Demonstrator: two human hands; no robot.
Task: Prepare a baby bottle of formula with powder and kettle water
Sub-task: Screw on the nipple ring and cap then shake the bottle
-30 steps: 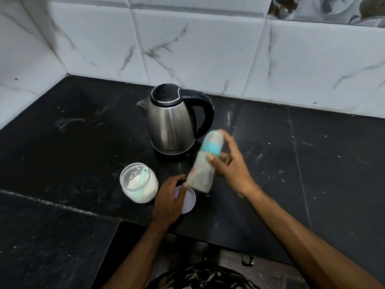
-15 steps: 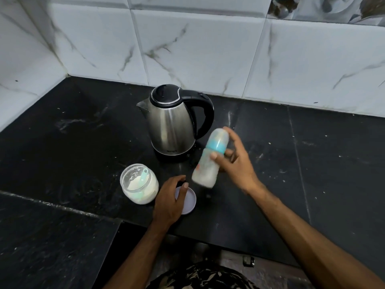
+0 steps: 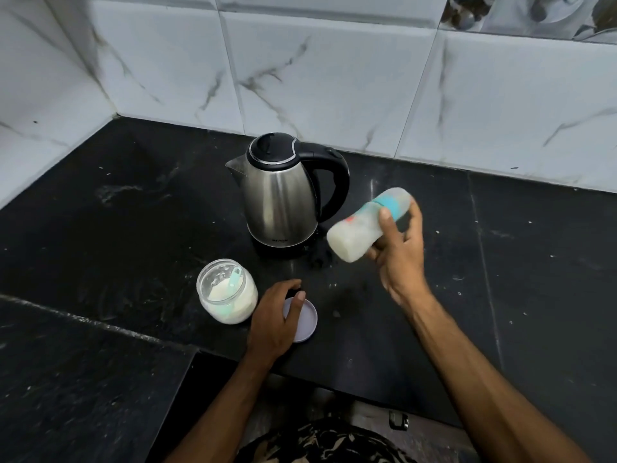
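Black stone countertop (image 3: 100,228) fills most of the frame, backed by white marble-patterned wall tiles (image 3: 334,78) along the top. Right of centre, the person's right hand (image 3: 399,252) holds a baby bottle (image 3: 362,225) in the air, tipped nearly onto its side, its milky white base pointing toward the lower left and its teal collar and clear cap toward the upper right; the thumb presses across the near side and the fingers curl around the far side, clamped on the bottle. Just left of it, at centre frame, a stainless steel kettle (image 3: 280,202) with a black lid and handle stands upright on its base, spout facing left. Below the kettle, toward the lower left, an open glass jar (image 3: 227,295) of white powder sits on the counter with a teal scoop (image 3: 233,279) resting inside. Beside the jar, the left hand (image 3: 273,322) lies over a pale lilac lid (image 3: 305,320) flat on the counter, fingers loosely together, thumb resting on the lid's top.
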